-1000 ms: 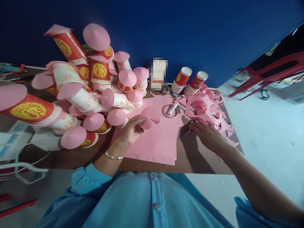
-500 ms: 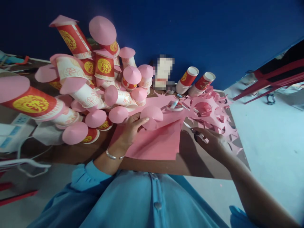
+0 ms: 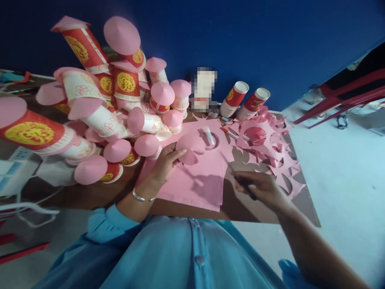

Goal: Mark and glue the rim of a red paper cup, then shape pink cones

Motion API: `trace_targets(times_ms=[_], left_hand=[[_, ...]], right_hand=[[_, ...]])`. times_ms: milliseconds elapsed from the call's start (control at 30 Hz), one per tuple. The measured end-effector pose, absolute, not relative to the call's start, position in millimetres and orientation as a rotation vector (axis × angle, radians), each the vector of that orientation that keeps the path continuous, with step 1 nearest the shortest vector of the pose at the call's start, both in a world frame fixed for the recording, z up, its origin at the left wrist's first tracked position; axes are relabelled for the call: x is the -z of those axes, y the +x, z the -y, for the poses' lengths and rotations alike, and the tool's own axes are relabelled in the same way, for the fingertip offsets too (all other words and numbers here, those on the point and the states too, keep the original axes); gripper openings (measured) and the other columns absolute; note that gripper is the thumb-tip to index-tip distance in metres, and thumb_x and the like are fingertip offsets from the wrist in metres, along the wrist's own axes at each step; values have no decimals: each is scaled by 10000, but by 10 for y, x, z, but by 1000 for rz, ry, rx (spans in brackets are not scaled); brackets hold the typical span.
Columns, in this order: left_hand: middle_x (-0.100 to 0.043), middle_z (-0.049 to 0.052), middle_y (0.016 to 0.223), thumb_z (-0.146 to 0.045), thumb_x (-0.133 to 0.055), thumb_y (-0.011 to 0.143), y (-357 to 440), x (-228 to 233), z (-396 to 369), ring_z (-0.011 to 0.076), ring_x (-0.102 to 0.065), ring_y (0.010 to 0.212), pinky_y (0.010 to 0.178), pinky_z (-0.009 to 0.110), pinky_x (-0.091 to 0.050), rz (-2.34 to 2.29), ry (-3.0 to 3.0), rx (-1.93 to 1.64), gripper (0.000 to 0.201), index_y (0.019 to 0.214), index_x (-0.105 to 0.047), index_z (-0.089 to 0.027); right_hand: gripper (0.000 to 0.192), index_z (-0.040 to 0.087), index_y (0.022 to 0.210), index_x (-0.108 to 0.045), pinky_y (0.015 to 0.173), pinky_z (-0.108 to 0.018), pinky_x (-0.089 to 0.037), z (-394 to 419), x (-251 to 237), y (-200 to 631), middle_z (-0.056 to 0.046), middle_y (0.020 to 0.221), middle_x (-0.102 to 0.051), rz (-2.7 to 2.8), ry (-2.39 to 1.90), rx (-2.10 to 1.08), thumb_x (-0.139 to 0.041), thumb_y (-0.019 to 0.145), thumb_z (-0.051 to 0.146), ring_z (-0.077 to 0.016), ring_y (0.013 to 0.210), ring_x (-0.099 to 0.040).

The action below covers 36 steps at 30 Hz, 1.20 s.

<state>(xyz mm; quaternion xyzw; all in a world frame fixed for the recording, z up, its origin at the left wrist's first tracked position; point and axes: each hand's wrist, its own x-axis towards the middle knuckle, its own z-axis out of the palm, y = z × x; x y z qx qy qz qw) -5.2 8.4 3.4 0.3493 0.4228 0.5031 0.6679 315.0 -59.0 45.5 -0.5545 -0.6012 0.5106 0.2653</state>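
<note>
In the head view my left hand (image 3: pixel 166 162) pinches a pink paper disc (image 3: pixel 190 146) by its left edge. The disc has a notch cut into it and hangs above a stack of pink paper sheets (image 3: pixel 180 188). My right hand (image 3: pixel 264 188) grips a pair of scissors (image 3: pixel 249 189), blades pointing up and left, clear of the disc. A white glue stick (image 3: pixel 209 135) leans on a roll of tape (image 3: pixel 217 143) just behind the disc.
Paper cups with pink cone tops (image 3: pixel 126 82) are piled high on the left. Two stacks of red cups (image 3: pixel 237 96) stand at the back near a red-tipped pen (image 3: pixel 230 133). Pink paper offcuts (image 3: pixel 270 138) cover the table's right side, beside its edge (image 3: pixel 309 204).
The scissors have turned in my right hand, which has lowered slightly. The pink sheet that was lifted now lies flat, and the glue stick and tape have shifted left.
</note>
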Motion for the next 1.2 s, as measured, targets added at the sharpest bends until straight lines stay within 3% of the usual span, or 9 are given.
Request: trace_targets(times_ms=[233, 467, 767, 933, 1200], left_hand=[[-677, -5, 698, -440, -880, 720, -75, -35, -105, 140, -585, 669, 659, 263, -498, -987, 759, -1156, 296, 750, -722, -191], [-646, -12, 667, -437, -865, 731, -50, -93, -82, 141, -566, 628, 633, 269, -498, -964, 792, -1107, 290, 704, -695, -204], [-688, 4, 732, -456, -853, 768, -66, -44, -77, 142, -568, 688, 639, 257, -446, -968, 843, -1083, 322, 822, -731, -163], [-628, -16, 676, -428, -837, 806, -79, -35, -62, 127, -510, 644, 612, 258, -393, -961, 895, -1074, 301, 759, -693, -168], [-670, 6, 715, -419, -821, 839, -96, -29, -52, 147, -568, 682, 655, 272, -433, -930, 908, -1051, 284, 784, -710, -164]], right_hand=[[455, 186, 1101, -881, 571, -270, -531, 460, -244, 2451, -27, 697, -719, 1285, -1332, -1803, -934, 774, 498, -133, 615, -616], [443, 188, 1039, -883, 582, -279, -505, 419, -230, 2467, -17, 686, -702, 1218, -1342, -1846, -967, 729, 493, -133, 624, -596], [569, 144, 1128, -870, 602, -279, -501, 404, -243, 2454, -36, 707, -708, 1255, -1407, -1831, -945, 730, 543, -130, 642, -591], [583, 148, 1156, -865, 596, -280, -505, 405, -228, 2454, -45, 710, -718, 1272, -1399, -1813, -924, 754, 565, -138, 648, -608], [583, 163, 1152, -870, 613, -288, -534, 402, -203, 2445, -53, 714, -741, 1289, -1372, -1793, -912, 765, 597, -139, 645, -631]])
